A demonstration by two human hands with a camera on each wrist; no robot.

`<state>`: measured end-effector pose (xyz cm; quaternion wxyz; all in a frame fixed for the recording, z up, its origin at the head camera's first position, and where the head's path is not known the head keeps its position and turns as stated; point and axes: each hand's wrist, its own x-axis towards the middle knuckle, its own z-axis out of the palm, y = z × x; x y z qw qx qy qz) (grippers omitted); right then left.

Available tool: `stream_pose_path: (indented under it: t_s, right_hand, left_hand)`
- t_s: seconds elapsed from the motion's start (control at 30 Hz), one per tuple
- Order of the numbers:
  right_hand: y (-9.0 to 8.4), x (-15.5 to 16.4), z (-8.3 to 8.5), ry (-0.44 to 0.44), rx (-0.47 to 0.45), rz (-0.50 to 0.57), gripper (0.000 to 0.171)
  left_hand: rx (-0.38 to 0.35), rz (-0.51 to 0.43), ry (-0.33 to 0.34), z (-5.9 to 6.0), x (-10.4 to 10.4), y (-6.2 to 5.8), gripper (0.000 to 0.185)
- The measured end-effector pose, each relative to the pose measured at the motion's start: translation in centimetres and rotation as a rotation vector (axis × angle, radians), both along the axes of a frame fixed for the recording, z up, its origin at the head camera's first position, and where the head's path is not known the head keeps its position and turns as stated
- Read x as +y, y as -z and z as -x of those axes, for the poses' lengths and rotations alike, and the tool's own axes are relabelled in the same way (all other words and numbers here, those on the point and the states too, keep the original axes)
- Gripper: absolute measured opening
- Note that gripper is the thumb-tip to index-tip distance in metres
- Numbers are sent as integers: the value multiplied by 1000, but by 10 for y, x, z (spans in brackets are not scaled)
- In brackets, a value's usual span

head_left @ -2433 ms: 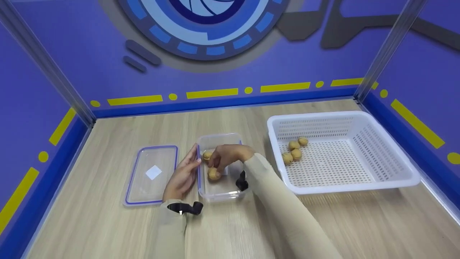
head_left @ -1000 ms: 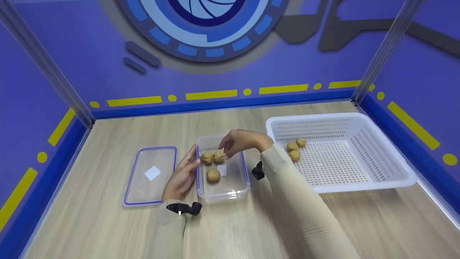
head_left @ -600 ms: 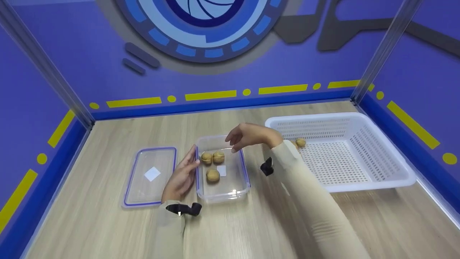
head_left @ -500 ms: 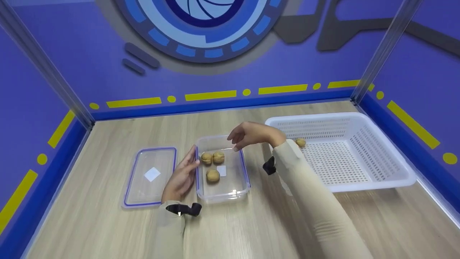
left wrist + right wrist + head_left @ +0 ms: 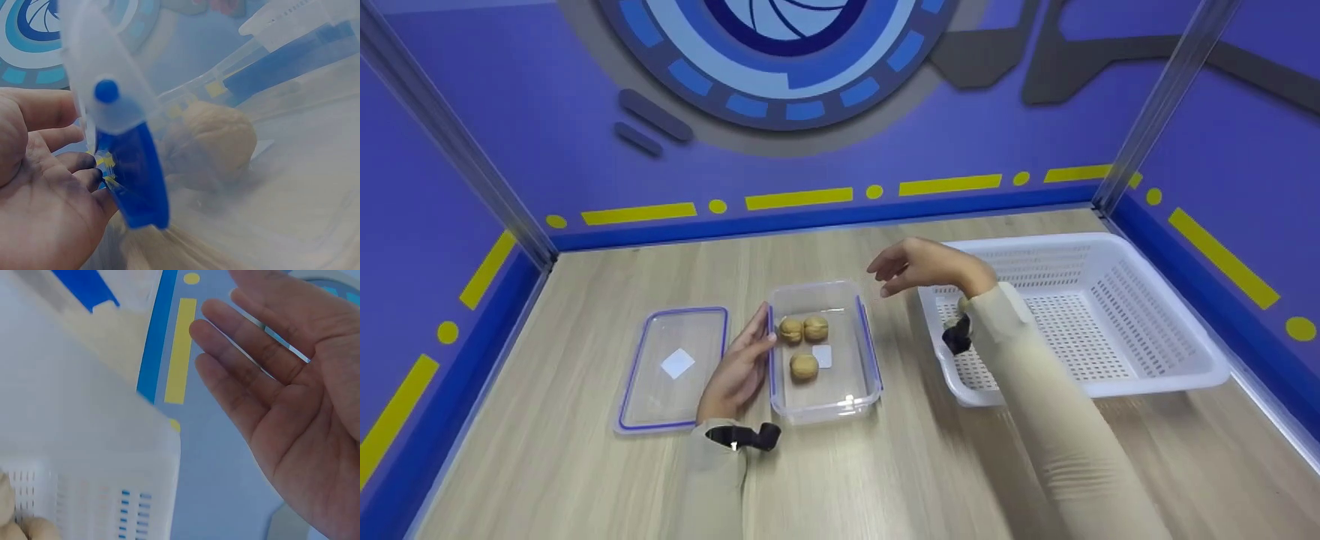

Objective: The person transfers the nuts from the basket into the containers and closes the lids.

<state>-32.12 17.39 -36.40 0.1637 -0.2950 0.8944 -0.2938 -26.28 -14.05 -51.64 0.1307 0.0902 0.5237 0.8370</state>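
Observation:
A clear container point(image 5: 825, 409) with a blue seal holds three walnuts point(image 5: 804, 366). My left hand point(image 5: 739, 367) rests flat against its left wall, fingers straight. In the left wrist view the palm point(image 5: 39, 191) lies beside the container's blue clasp point(image 5: 132, 169), and a walnut point(image 5: 216, 140) shows through the wall. My right hand point(image 5: 916, 268) hovers open and empty above the left rim of the white basket point(image 5: 1057, 238). The right wrist view shows the bare palm point(image 5: 292, 382) over the basket rim point(image 5: 84, 439). The forearm mostly hides the basket's walnuts point(image 5: 17, 520).
The container's clear lid point(image 5: 660, 397) lies flat on the wooden table to the left of my left hand. Purple walls with blue and yellow trim close in the table at the back and on both sides.
My right hand set a third walnut in the container, let go, and moved up and to the right, empty, over the basket's left rim. The left hand and container stayed put.

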Motion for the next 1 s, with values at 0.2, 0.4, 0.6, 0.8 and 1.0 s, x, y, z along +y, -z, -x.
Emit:
stream_pose_path:
  t_s: [0.2,0.4,0.6,0.8,1.0]
  right_hand:
    - [0,15,-1,35,18,13,42]
    - [3,33,-1,52,37,19,40]
    - [9,50,-2,55,59,28,37]
    - [13,65,-4,116,44,26,38]
    - [22,79,-4,143,38,26,36]
  left_hand:
    - [-13,7,-5,0,0,0,68]
    - [-11,15,-5,0,1,-1,69]
    - [-10,21,-8,0,1,-1,69]
    - [-15,28,-11,-2,1,-3,68]
    - [-18,29,-7,-1,-1,-3,68]
